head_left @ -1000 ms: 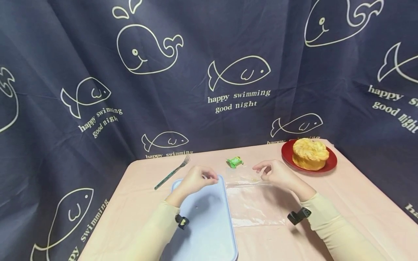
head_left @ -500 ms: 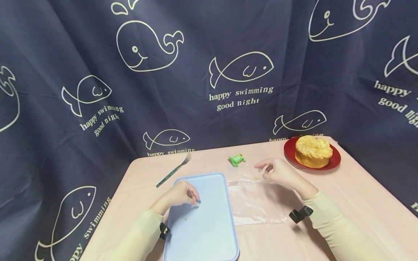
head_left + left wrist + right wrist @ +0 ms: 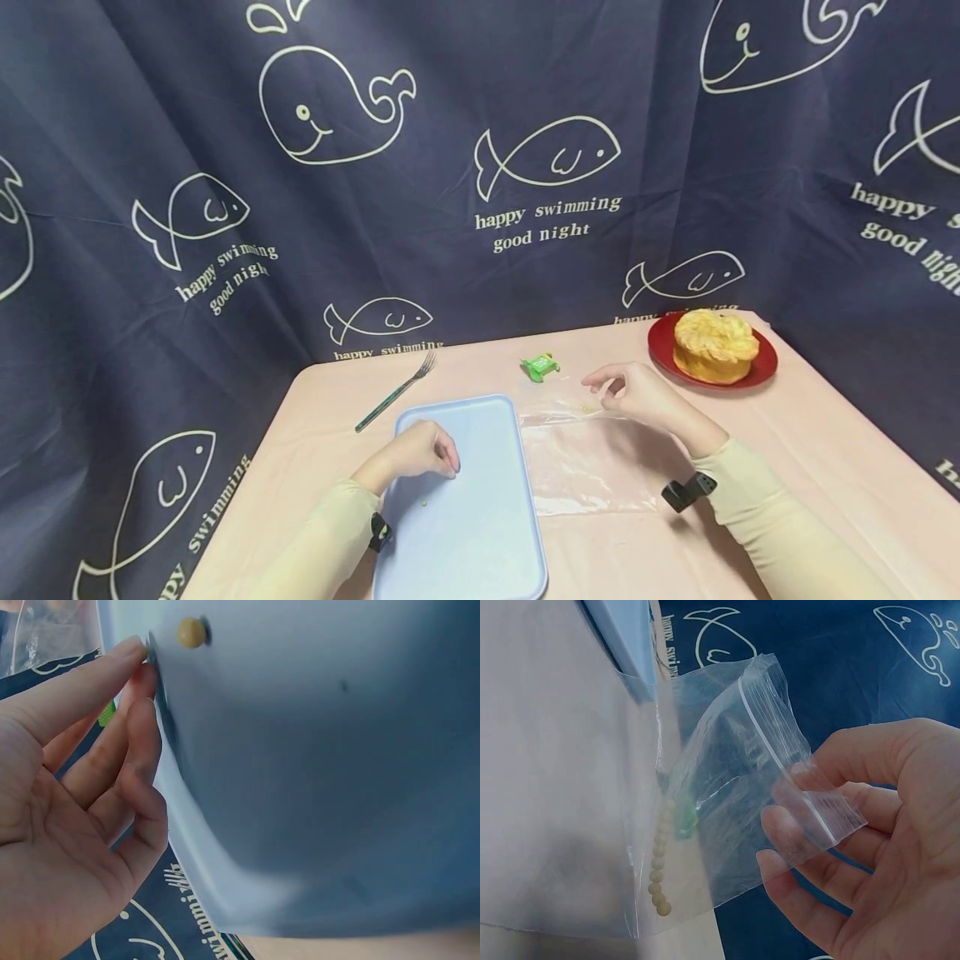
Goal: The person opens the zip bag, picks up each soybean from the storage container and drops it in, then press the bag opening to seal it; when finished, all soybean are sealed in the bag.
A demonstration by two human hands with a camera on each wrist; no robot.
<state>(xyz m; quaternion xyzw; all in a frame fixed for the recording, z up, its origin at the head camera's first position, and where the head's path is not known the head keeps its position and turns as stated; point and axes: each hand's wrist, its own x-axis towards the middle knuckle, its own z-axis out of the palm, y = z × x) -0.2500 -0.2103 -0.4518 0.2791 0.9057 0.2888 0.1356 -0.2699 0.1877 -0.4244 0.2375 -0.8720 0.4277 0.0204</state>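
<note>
A: Where does the bean [image 3: 426,502] lie from the left hand [image 3: 417,451]?

B: On the blue tray [image 3: 487,533], just toward the person from the fingertips, apart; the fingers are loosely curled and hold nothing.

A: And the right hand [image 3: 637,396]?

B: Its grip pinches the clear bag [image 3: 735,787] by the mouth, over the desk [image 3: 810,467], well apart from the bean. The left is nearer.

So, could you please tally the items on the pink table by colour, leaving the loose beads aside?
Blue: 1, the tray
Red: 1, the plate
Green: 2, the fork and the small wrapper
Clear: 1, the zip bag
Golden: 1, the cake
Total: 6
</note>
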